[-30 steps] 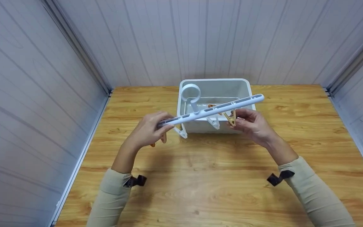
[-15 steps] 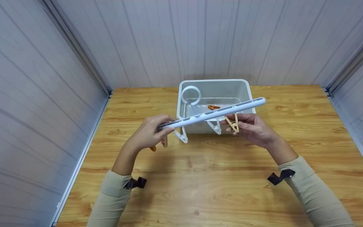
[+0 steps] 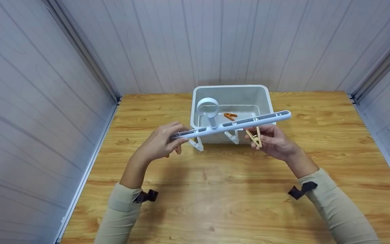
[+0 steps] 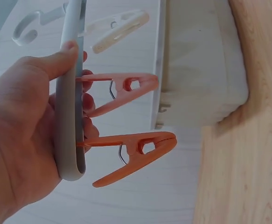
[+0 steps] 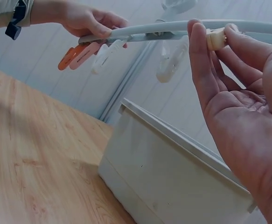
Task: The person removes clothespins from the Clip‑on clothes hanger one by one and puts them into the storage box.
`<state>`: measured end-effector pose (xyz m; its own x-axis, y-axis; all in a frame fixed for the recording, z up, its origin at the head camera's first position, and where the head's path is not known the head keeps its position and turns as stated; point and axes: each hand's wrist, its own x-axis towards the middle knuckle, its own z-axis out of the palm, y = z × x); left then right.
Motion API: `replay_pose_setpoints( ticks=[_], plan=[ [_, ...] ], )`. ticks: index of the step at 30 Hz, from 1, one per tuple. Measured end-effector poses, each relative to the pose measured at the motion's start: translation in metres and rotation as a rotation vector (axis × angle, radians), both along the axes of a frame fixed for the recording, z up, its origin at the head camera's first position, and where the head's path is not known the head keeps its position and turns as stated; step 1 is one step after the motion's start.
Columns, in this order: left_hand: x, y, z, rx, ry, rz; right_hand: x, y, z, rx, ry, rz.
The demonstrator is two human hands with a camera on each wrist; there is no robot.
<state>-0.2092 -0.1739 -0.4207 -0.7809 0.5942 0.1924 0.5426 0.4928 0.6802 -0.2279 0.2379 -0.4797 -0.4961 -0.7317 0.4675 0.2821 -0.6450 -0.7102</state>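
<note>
My left hand [image 3: 157, 140] grips one end of a white clip hanger [image 3: 245, 124], thumb on top and fingers beneath. The ring-shaped hook [image 3: 208, 107] rises from the bar. Beneath that bar hang an orange clothespin [image 4: 142, 151] and a pink clothespin [image 4: 126, 88], nearest the left hand, then two white clothespins [image 3: 233, 137]. On the other side my right hand [image 3: 276, 144] pinches a pale yellow clothespin [image 3: 257, 139] between thumb and fingers, right at the underside of the bar. In the right wrist view, only the end of this clothespin shows between the fingertips.
Behind the hanger stands a light grey bin [image 3: 230, 88] on the wooden table [image 3: 208, 196], an orange clothespin [image 3: 230, 116] lying inside. Pale panel walls [image 3: 201, 44] enclose the back and sides.
The hanger's right end has dropped slightly, and the bar has tilted back and forth. My right hand has shifted a little right and down with the yellow clothespin. My left hand keeps its grip.
</note>
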Motion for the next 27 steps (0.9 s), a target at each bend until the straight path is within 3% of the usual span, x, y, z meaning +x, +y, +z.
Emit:
replay_pose_setpoints(
  ticks=[5,13,16,20,22,24,27],
  plan=[
    [0.002,-0.002,0.006,-0.061,0.106,0.018,-0.001,0.004,-0.001,0.017,0.013,0.041],
    [0.007,-0.002,0.011,-0.177,0.304,0.072,0.000,0.010,0.002,0.134,0.041,-0.017],
    [0.009,-0.001,0.011,-0.166,0.272,0.057,0.001,0.012,0.003,0.157,0.049,-0.052],
    [0.013,0.000,0.009,-0.101,0.067,0.028,0.001,0.012,0.005,0.186,0.045,-0.120],
    [0.015,0.001,0.006,-0.076,0.001,0.036,0.001,0.012,0.006,0.205,0.044,-0.150],
    [0.017,0.002,0.004,-0.087,0.023,0.057,0.001,0.012,0.006,0.222,0.039,-0.174],
    [0.019,0.004,0.002,-0.133,0.162,0.085,0.003,0.012,0.004,0.244,0.041,-0.201]
  ],
)
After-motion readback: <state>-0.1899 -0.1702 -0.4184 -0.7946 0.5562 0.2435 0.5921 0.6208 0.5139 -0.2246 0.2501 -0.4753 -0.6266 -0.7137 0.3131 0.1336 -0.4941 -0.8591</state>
